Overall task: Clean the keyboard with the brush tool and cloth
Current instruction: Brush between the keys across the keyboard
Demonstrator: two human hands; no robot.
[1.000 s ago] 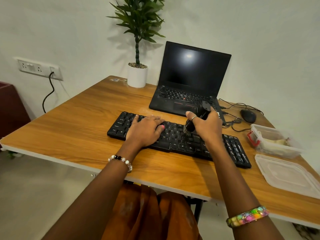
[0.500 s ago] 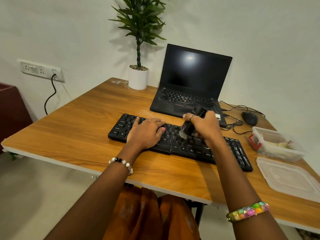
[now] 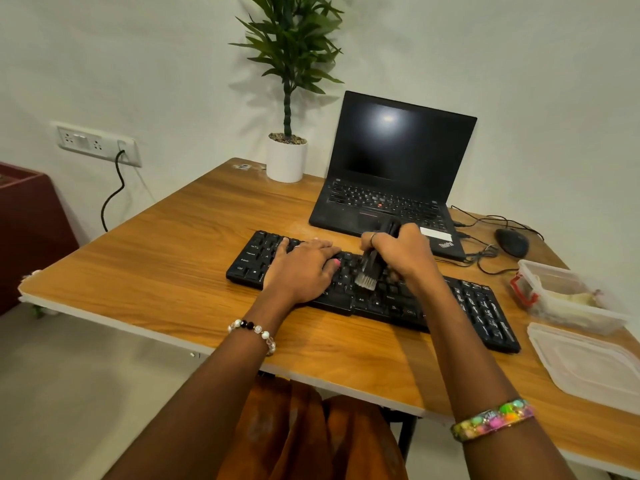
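A black keyboard (image 3: 481, 310) lies across the middle of the wooden desk (image 3: 166, 271). My left hand (image 3: 301, 268) rests flat on its left half, fingers spread, pressing it down. My right hand (image 3: 401, 254) is closed around a black brush tool (image 3: 372, 263), held upright over the keyboard's centre. The grey bristles (image 3: 365, 280) point down and touch the keys near the lower middle rows. I see no cloth outside the box on the right.
A black laptop (image 3: 391, 174) stands open behind the keyboard. A potted plant (image 3: 286, 157) is at the back. A mouse (image 3: 512, 242) and cables lie at the right. A clear plastic box (image 3: 568, 299) and its lid (image 3: 588, 365) sit at the right edge.
My right hand has drawn the brush toward me, from the upper key rows to the lower rows. The left hand has stayed on the keyboard.
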